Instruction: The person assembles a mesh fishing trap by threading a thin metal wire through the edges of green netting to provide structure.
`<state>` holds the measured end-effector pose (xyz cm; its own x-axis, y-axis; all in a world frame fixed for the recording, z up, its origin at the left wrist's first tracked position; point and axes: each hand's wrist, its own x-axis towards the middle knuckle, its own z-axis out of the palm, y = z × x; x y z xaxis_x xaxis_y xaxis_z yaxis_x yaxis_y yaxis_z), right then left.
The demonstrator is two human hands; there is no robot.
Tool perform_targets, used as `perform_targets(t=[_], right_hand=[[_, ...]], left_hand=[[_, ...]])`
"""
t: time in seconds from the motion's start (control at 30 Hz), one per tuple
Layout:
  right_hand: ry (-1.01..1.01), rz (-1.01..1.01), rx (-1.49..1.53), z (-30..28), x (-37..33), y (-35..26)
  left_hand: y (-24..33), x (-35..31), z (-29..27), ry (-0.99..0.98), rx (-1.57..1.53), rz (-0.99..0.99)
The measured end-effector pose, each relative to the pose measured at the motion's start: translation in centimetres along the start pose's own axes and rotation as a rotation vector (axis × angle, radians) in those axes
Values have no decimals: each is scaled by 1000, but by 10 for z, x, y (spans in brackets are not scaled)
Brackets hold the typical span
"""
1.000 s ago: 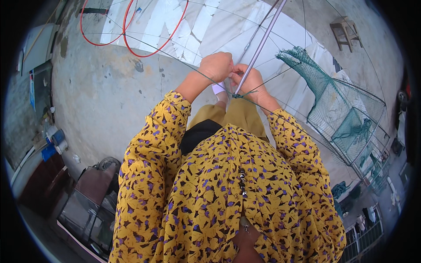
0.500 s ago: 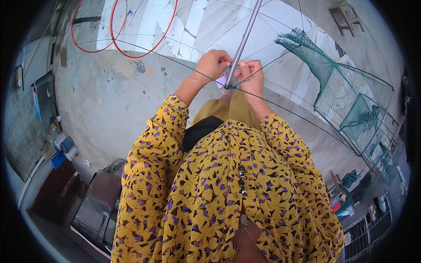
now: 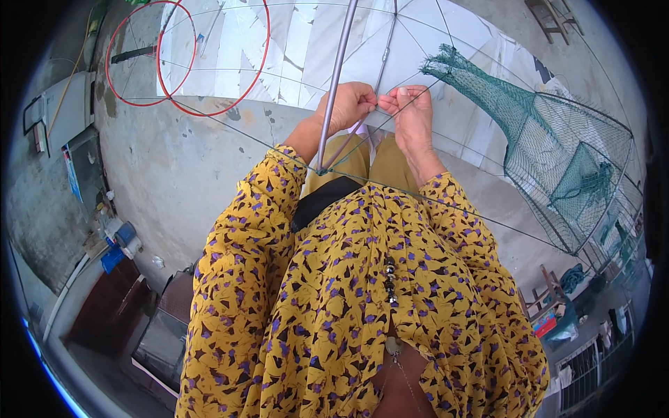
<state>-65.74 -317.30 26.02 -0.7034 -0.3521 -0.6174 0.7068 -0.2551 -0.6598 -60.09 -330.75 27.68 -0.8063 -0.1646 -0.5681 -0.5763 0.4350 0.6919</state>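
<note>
My left hand (image 3: 350, 106) is closed in a pinch behind a slim grey metal pole (image 3: 334, 80). Close to its right, my right hand (image 3: 412, 115) pinches with thumb and forefinger; anything between the fingertips is too fine to make out. The pole's lower end meets a knot of dark green cord (image 3: 323, 170) in front of my waist. A second, thinner rod (image 3: 385, 59) runs down to the fingertips. Taut cords spread from here to a green mesh net (image 3: 519, 115) on the right and red hoops (image 3: 267, 52) at the upper left.
Pale sheeting (image 3: 300, 42) lies on the concrete floor beyond my hands. A wooden stool (image 3: 550, 19) stands at the far right. At the lower left are a dark reddish-brown piece of furniture (image 3: 97, 299) and a blue container (image 3: 125, 233). A metal rack (image 3: 585, 369) is at the lower right.
The pole's lower end and its cord knot have shifted left and nearer to me. The thinner rod now shows between my hands. My right hand has moved slightly right.
</note>
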Motion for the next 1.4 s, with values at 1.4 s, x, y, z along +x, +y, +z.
perform_targets(t=[1.4], right_hand=[[209,-308,-718,-54,-22,17]], left_hand=[[21,35,53,-45,50,145]])
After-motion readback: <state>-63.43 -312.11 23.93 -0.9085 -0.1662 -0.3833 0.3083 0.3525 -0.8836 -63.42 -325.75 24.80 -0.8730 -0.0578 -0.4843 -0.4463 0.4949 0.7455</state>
